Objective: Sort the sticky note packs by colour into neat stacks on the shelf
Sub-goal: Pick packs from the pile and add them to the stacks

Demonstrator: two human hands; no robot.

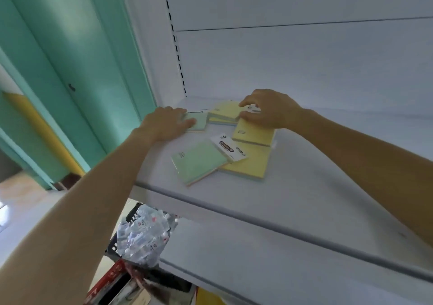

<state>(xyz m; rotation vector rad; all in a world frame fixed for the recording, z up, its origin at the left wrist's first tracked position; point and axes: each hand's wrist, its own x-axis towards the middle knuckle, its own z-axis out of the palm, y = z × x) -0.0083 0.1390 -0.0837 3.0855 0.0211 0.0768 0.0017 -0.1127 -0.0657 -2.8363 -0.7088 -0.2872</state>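
Looking at this from my end, I'd say the sort has barely started. Nearest me, below the shelf (304, 187), there's a dark crate (134, 213) with a bag of plastic-wrapped bits (143, 236), nothing to do with the job. Up on the shelf the packs are a loose scatter at all angles. The near green pack (199, 163) lies skewed, and its white header card (230, 148) overlaps the bottom yellow pack (251, 165). The middle yellow pack (254, 132) sits partly on top of that one, turned a different way. So two yellows are touching, but I wouldn't call it a stack, and a green is mixed in with them. Further back, the left hand (164, 124) has the far green pack (199, 120) by its left edge, with fingers curled over the far side and thumb pressed on top. The right hand (269, 110) is curled tight, pinching what looks like the header end of the far yellow pack (223, 111). I can't quite tell whether there's another pack under that one. What's left is pretty much everything: bring the two greens together, gather the yellows into one pile and square up the edges. No colour has a neat stack of its own yet, as far as I can see.
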